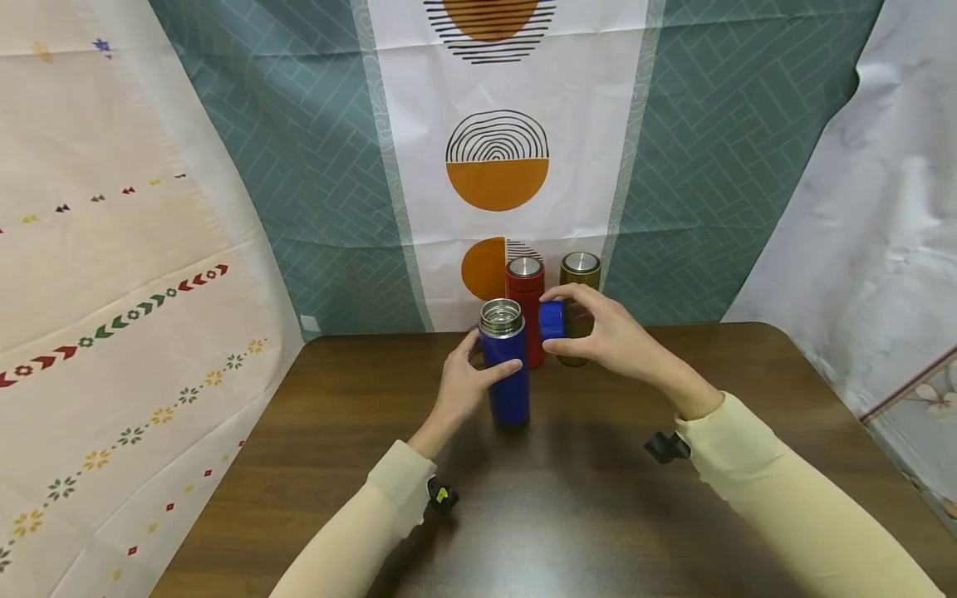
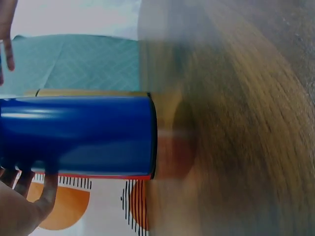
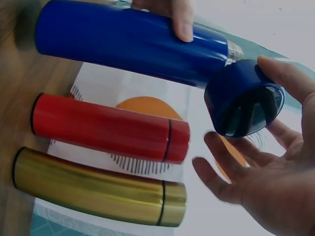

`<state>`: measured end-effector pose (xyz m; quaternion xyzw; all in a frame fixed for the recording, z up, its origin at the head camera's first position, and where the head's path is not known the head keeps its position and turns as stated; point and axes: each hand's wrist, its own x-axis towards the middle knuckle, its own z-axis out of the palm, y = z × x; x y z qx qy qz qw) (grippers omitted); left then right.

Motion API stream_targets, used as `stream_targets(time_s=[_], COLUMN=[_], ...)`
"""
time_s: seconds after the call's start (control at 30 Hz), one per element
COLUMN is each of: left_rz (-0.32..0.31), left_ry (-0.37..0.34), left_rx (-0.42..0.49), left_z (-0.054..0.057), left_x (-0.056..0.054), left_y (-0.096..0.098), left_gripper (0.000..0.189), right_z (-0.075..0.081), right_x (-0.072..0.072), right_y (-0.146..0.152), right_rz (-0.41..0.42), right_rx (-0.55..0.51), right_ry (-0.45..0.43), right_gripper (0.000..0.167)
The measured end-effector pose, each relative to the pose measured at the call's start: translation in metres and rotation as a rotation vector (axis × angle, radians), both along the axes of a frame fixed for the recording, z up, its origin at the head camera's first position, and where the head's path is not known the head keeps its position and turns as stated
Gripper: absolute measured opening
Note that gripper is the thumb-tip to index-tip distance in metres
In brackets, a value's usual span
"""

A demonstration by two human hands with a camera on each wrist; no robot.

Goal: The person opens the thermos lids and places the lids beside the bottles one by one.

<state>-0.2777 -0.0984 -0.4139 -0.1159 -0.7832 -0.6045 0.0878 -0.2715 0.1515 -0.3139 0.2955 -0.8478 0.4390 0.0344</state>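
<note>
An uncapped blue vacuum flask (image 1: 510, 394) stands upright on the table, its bare steel neck (image 1: 502, 317) showing at the top. My left hand (image 1: 465, 380) grips the flask's upper body, thumb across the front; in the left wrist view its fingers (image 2: 48, 191) lie along the blue side. Between thumb and fingers, my right hand (image 1: 609, 332) pinches the blue lid (image 1: 552, 321) just right of the neck. The lid is turned on its side, and the right wrist view shows its dark, shiny end (image 3: 250, 112) facing that hand.
Behind the blue flask stand a capped red flask (image 1: 526, 286) and, to its right, a capped gold flask (image 1: 581, 272). They are near the back edge of the brown wooden table (image 1: 359, 399). A patterned cloth (image 1: 314, 124) hangs close behind the table.
</note>
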Motion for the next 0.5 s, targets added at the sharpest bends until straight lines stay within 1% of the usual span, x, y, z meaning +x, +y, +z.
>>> stream_targets(time_s=[0.1,0.23,0.43,0.5], left_rz=[0.021,0.051,0.134,0.161], left_ry=[0.009,0.019,0.037,0.042], left_rx=[0.011,0.05,0.071,0.077], left_z=[0.001,0.003,0.007,0.007], left_x=[-0.001,-0.004,-0.008,-0.009], left_y=[-0.006,-0.015,-0.029,-0.034], left_gripper=[0.076,0.073,0.071,0.072], right_z=[-0.005,-0.012,-0.021,-0.025], right_x=[-0.001,-0.003,-0.007,-0.009], right_y=[-0.003,-0.009,-0.023,-0.028], right_rz=[-0.009,-0.016,-0.078,-0.094], right_rx=[0.004,-0.018,-0.031,-0.037], right_ry=[0.009,0.011,-0.014,-0.03], right_gripper=[0.06,0.059,0.065,0.065])
